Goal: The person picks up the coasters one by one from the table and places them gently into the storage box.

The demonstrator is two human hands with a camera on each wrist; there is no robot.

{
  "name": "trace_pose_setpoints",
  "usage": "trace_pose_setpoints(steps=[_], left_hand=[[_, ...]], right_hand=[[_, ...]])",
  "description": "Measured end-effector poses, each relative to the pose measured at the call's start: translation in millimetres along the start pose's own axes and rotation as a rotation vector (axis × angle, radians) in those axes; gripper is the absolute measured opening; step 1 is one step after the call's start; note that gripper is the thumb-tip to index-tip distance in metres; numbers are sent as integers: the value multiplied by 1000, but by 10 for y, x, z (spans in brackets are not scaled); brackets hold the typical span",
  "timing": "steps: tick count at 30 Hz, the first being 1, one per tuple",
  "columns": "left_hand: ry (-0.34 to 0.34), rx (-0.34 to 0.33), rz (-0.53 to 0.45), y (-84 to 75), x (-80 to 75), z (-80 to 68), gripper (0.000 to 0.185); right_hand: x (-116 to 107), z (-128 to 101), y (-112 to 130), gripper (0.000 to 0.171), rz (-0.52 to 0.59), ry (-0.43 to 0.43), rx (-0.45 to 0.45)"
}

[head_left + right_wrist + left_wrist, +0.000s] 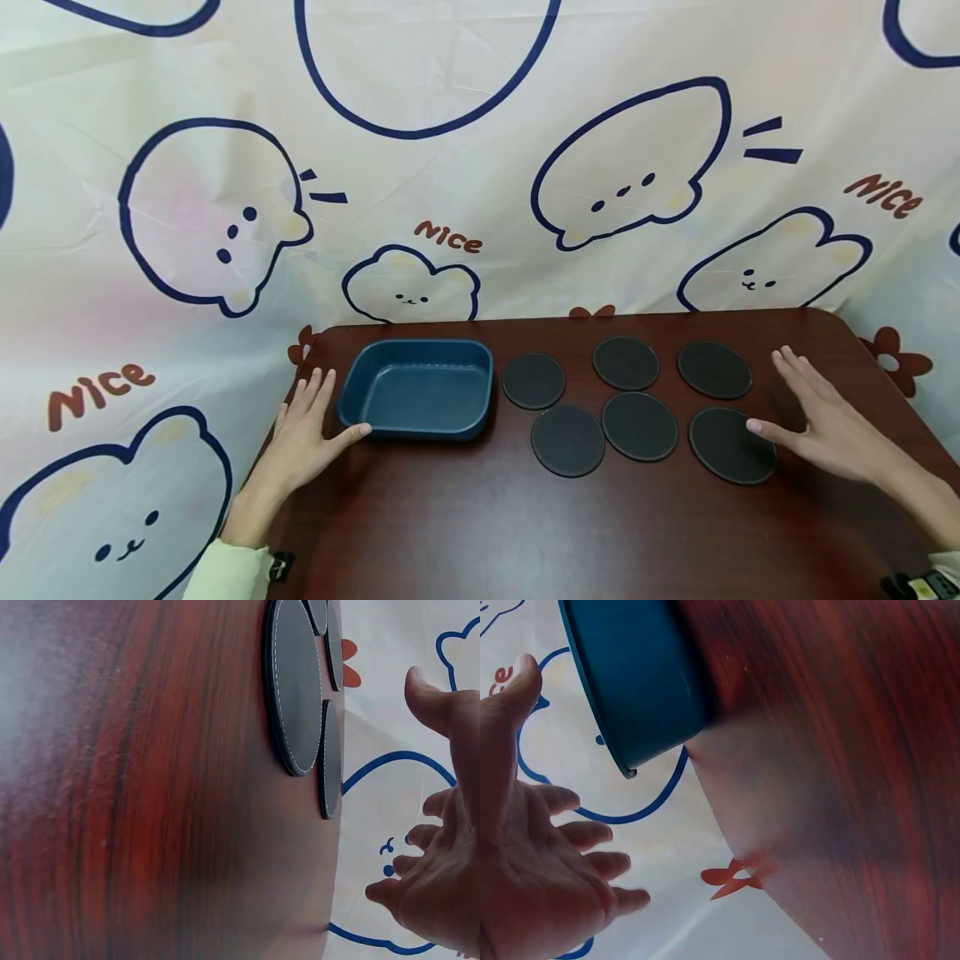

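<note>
Holding the left hand (303, 437) beside the near left corner of a dark blue, rounded-rectangular, open-topped tray (427, 392), with fingers straight and thumb spread wide. Overlapping that corner with the thumb tip in the head view, yet appearing apart from it in the left wrist view. Reaching the right hand (825, 425) over the right side of six flat, round, black leather-look discs (640, 426), with fingers extended and thumb wide. Set on a glossy reddish-brown wood-grain table (495, 533), with tray to the left and discs in two rows of three. Backed by a white cloth (450, 183) printed with blue bear outlines.
</note>
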State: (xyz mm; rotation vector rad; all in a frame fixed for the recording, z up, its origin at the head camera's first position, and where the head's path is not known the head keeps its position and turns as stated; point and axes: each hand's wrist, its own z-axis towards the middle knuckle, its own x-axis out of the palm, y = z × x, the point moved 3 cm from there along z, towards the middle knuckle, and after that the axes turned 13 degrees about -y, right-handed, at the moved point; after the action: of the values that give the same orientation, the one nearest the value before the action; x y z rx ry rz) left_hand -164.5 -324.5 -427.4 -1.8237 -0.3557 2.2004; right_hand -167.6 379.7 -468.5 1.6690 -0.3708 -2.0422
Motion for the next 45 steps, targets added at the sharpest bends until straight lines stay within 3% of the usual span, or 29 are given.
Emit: trace_pose_setpoints(steps=[15,24,45], left_hand=[[29,23,-137,46,77,93,117],[69,-39,-276,109,183,121,116],[64,-180,-415,178,312,100,111]], right_hand=[[17,260,-184,109,-28,-39,60],[47,396,-318,103,55,53,141],[131,701,-425,95,96,76,111]])
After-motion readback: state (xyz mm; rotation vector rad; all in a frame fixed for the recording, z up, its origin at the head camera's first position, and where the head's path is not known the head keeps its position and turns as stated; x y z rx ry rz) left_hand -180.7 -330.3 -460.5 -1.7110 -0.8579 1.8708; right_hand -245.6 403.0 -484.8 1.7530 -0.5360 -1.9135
